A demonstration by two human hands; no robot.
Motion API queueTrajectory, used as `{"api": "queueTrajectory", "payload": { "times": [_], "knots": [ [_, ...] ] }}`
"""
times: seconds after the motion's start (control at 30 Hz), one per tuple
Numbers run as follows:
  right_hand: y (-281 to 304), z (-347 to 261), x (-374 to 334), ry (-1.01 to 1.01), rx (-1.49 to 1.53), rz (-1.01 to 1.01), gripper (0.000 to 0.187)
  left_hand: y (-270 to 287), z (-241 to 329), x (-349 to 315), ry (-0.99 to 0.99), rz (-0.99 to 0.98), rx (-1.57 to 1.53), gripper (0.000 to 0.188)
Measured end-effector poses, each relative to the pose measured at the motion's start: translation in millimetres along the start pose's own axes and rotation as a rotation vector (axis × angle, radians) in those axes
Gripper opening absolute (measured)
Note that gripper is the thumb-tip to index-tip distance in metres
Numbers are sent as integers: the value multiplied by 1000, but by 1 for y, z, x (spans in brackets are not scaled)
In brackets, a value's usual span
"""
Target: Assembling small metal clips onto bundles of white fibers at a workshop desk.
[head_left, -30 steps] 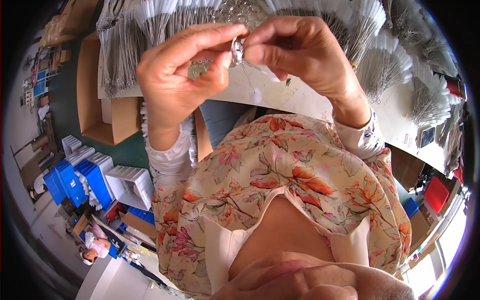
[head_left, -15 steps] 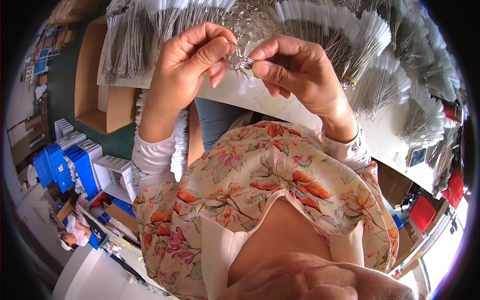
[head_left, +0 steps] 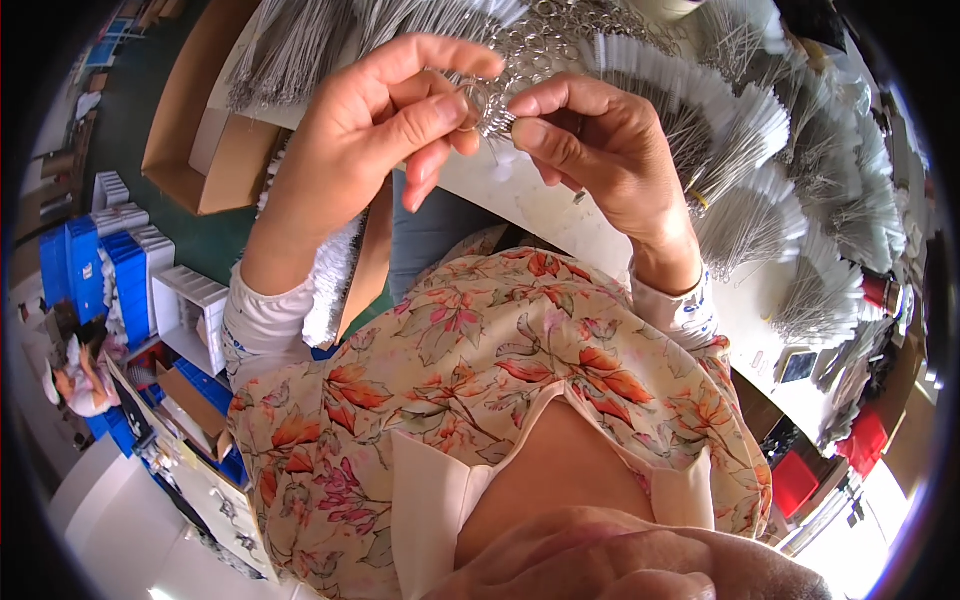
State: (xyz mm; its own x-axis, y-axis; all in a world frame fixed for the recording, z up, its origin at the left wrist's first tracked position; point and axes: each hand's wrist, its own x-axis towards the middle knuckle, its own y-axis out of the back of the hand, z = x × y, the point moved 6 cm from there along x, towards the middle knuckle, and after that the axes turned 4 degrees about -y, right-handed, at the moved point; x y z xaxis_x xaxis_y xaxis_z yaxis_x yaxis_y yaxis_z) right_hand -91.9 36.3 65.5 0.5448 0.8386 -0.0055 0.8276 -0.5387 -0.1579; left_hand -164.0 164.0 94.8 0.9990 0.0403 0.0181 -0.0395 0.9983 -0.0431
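Observation:
My left hand (head_left: 385, 125) holds a split metal key ring (head_left: 473, 100) between thumb and middle finger, its index finger raised away from it. Facing it, my right hand (head_left: 600, 140) pinches a small cluster of wire brushes (head_left: 497, 121) by their looped ends. Ring and loops meet between the two hands; whether the loops are threaded on the ring is too small to tell. The brushes' stems point away from me, foreshortened, with a blurred pale tip below the loops. Behind my fingers lies a heap of loose metal rings (head_left: 560, 45).
Thick bundles of white-bristled wire brushes (head_left: 745, 130) cover the right of the white table (head_left: 560, 215), with more at the back left (head_left: 300, 60). An open cardboard box (head_left: 225, 165) stands left of the table. Blue bins (head_left: 125, 280) and a person (head_left: 88, 380) are farther left.
My left index finger has lifted off the ring and stretched out. My right hand keeps its pinch. The whole view has shifted slightly.

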Motion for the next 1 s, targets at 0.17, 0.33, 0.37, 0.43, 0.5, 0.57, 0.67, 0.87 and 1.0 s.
{"api": "queueTrajectory", "payload": {
  "times": [0.17, 0.33, 0.37, 0.43, 0.5, 0.57, 0.67, 0.87, 1.0],
  "knots": [
    [-20, 0, 5, -2, 90, -85, 16, 10, 23, -17, -323, 37, 702, 18],
    [-41, 0, 12, 270, 3, 33, 12, 30, 1, -21, -369, 162, -37, 19],
    [-45, 5, 14, 304, -32, 39, 13, 30, -1, -23, -384, 177, -100, 19],
    [-53, 12, 21, 295, 7, 35, 13, 28, 0, -24, -389, 207, -240, 18],
    [-58, 14, 27, 208, -35, 20, 14, 32, -1, -27, -386, 249, -313, 19],
    [-64, 7, 30, 293, -82, 37, 14, 40, 0, -31, -422, 255, -364, 20],
    [-67, -18, 34, 361, -170, 92, 11, 47, 13, -38, -467, 366, -272, 20],
    [-92, -49, 42, 380, -282, 18, 27, 58, 25, -43, -561, 535, -255, 14],
    [-89, -38, 53, 498, -184, 62, 13, 68, 32, -47, -537, 586, -180, 14]
  ]
}}
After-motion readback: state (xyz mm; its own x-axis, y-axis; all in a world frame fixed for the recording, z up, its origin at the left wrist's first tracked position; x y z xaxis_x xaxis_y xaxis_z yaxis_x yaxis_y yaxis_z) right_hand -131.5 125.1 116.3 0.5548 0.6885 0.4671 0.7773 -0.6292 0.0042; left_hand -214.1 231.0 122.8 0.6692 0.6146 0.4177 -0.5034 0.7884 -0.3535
